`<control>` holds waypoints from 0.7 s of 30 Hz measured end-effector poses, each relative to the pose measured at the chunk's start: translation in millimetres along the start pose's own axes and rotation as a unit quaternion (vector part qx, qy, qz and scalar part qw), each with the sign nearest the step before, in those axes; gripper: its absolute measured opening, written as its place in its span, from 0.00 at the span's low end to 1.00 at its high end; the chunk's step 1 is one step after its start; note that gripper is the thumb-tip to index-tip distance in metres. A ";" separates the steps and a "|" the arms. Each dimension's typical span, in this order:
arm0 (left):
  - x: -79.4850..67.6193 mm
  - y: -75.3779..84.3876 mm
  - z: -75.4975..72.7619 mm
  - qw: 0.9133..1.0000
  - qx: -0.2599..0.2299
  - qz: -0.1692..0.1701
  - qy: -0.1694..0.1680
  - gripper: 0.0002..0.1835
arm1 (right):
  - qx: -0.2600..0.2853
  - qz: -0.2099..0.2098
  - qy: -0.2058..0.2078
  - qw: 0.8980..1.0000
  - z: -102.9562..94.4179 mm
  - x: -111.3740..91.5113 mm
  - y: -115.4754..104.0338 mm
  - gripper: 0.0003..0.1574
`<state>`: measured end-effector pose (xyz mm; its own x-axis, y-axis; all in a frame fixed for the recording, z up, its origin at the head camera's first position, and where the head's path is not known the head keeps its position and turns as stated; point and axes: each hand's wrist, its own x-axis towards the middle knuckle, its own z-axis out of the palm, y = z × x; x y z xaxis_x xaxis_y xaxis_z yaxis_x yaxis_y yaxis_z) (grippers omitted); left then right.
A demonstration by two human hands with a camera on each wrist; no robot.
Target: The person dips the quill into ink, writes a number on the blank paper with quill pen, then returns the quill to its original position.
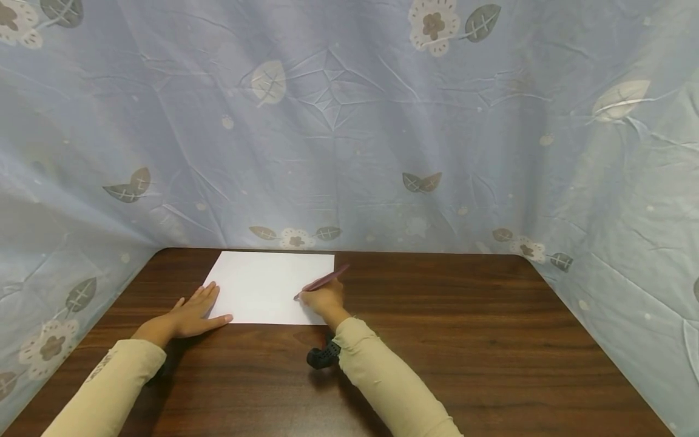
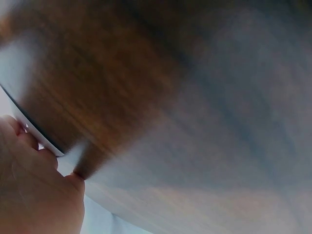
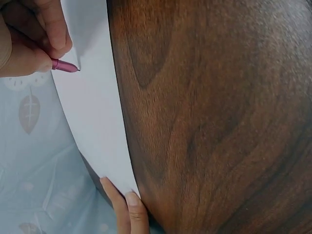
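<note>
A white sheet of paper [image 1: 262,285] lies near the table's far edge, left of the middle. My left hand [image 1: 193,312] rests flat on its left edge, fingers spread, the thumb along the lower corner. In the left wrist view the left hand [image 2: 36,185] shows at the lower left, by the paper's edge. A purple-pink pen [image 1: 330,277] slants up and to the right in my right hand [image 1: 326,300], which pinches it over the right part of the sheet. The right wrist view shows the pen's tip [image 3: 73,67] right at the paper, between thumb and fingers.
The dark wooden table [image 1: 464,328] stretches to the right and toward me. A blue-grey curtain [image 1: 349,152] with leaves and flowers hangs behind it and at both sides. A black strap-like piece [image 1: 323,356] shows under my right wrist.
</note>
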<state>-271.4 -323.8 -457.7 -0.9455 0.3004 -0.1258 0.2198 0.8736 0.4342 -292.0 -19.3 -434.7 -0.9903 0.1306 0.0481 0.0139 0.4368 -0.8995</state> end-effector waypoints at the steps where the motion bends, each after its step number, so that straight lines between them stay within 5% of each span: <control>1: 0.5 -0.5 0.5 1.000 0.001 0.000 0.001 0.56 | 0.000 -0.001 -0.002 1.000 0.4 -0.3 -0.5 0.11; 8: -3.4 10.6 -4.5 1.000 0.001 -0.004 -0.001 0.55 | -0.011 -0.007 -0.021 1.000 2.6 -2.7 -2.6 0.12; 21: 4.6 -6.7 2.9 1.000 0.002 -0.005 0.004 0.61 | -0.012 -0.017 -0.085 0.996 -0.7 -9.5 -4.4 0.13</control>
<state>-276.5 -327.1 -463.8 -0.9495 0.2887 -0.1234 0.2110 0.8778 0.4301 -282.5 -21.8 -430.9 -0.9994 -0.0355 0.0020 -0.0181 0.4589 -0.8883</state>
